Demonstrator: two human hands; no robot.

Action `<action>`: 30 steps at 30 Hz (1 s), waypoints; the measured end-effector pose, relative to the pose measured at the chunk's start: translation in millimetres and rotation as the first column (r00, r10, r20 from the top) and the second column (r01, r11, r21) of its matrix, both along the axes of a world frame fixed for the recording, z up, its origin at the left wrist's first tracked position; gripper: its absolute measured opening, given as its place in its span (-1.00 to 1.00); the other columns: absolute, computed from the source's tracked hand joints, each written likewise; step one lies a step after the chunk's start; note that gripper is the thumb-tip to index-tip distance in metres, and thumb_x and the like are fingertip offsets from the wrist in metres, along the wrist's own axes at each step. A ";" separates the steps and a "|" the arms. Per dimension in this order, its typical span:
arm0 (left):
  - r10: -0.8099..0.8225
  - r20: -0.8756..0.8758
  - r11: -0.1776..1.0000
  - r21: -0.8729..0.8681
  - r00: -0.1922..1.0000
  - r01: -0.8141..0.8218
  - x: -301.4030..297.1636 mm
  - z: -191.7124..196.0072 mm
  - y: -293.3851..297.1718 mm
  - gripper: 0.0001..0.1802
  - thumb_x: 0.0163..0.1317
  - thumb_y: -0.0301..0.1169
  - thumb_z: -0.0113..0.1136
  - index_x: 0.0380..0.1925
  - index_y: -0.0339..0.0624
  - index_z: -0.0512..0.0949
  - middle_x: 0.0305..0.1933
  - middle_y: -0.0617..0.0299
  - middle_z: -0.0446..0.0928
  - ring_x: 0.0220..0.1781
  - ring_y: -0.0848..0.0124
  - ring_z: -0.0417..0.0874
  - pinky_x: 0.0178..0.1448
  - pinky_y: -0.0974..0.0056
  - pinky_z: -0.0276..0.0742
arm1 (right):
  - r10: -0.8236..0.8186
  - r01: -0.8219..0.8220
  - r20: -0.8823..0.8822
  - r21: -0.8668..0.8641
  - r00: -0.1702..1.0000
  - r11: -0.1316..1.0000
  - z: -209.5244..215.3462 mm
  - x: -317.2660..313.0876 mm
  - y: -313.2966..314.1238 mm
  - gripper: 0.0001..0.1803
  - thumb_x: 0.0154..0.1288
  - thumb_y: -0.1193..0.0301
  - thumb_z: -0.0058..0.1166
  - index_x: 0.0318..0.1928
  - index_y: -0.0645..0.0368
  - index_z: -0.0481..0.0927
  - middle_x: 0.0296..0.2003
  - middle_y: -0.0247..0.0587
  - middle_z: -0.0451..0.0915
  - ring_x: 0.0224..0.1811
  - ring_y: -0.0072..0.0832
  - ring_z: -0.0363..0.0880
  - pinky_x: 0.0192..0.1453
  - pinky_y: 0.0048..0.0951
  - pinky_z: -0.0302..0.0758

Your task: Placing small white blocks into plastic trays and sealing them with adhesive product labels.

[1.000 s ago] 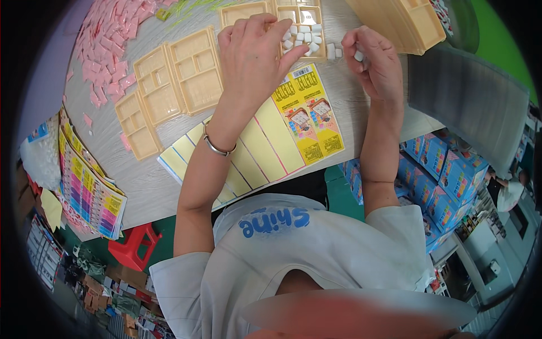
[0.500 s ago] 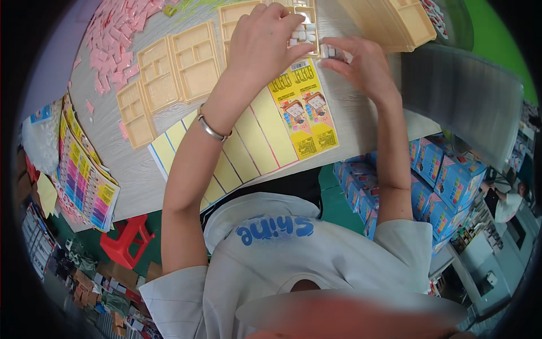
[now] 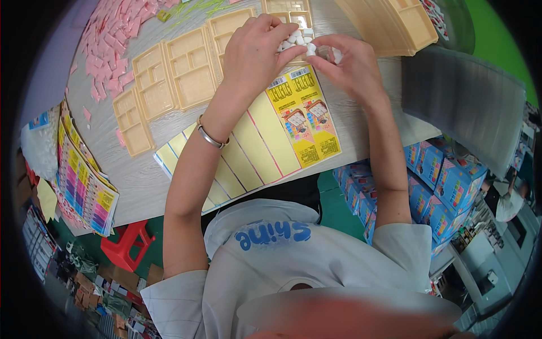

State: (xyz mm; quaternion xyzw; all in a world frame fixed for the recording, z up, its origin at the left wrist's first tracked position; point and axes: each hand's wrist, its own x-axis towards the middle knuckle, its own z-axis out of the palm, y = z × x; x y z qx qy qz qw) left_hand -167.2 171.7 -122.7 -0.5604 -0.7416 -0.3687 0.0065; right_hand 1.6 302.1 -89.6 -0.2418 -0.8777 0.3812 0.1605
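Leftward goes the right hand (image 3: 353, 65), now over the edge of the beige compartment tray (image 3: 286, 5)!
It pinches a small white block (image 3: 311, 50) between thumb and forefinger, another white block (image 3: 337, 55) showing at its curled fingers, while the left hand (image 3: 251, 53) holds thumb and forefinger apart around the white blocks (image 3: 298, 39) heaped in the tray beneath. Left of that hand lie more beige trays (image 3: 192, 73); nearer the body than both hands, a yellow printed sheet (image 3: 307, 124).
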 end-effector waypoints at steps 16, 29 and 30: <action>-0.101 -0.047 0.995 0.012 0.994 0.102 -12.2 10.6 -14.8 -0.83 0.20 -0.27 0.42 -0.22 0.02 0.76 -0.16 0.35 0.63 -0.04 0.30 0.61 0.09 0.15 0.44 | -0.014 -0.008 0.106 0.202 0.994 0.979 10.2 -3.1 -7.6 -0.83 0.20 0.40 0.45 -0.19 0.12 0.80 -0.43 -0.23 0.65 -0.46 -0.44 0.58 -0.33 -0.42 0.49; 0.033 -0.027 0.996 -0.085 0.999 -0.035 5.9 17.0 -6.4 -0.62 0.06 -0.11 0.52 -0.12 0.08 0.72 0.00 0.28 0.57 0.11 0.24 0.51 0.28 0.04 0.24 | 0.056 -0.078 0.067 0.400 0.996 0.913 -1.9 -23.2 17.8 -0.74 0.26 0.33 0.41 -0.04 0.02 0.80 -0.42 -0.22 0.64 -0.44 -0.35 0.60 -0.33 -0.35 0.50; 0.033 -0.024 0.996 -0.087 0.999 -0.035 5.5 16.9 -5.4 -0.62 0.06 -0.11 0.52 -0.12 0.08 0.72 0.00 0.28 0.57 0.11 0.24 0.51 0.28 0.04 0.24 | 0.057 -0.080 0.070 0.398 0.996 0.914 -3.4 -22.4 20.3 -0.74 0.26 0.33 0.41 -0.04 0.02 0.80 -0.42 -0.22 0.64 -0.44 -0.35 0.60 -0.33 -0.35 0.50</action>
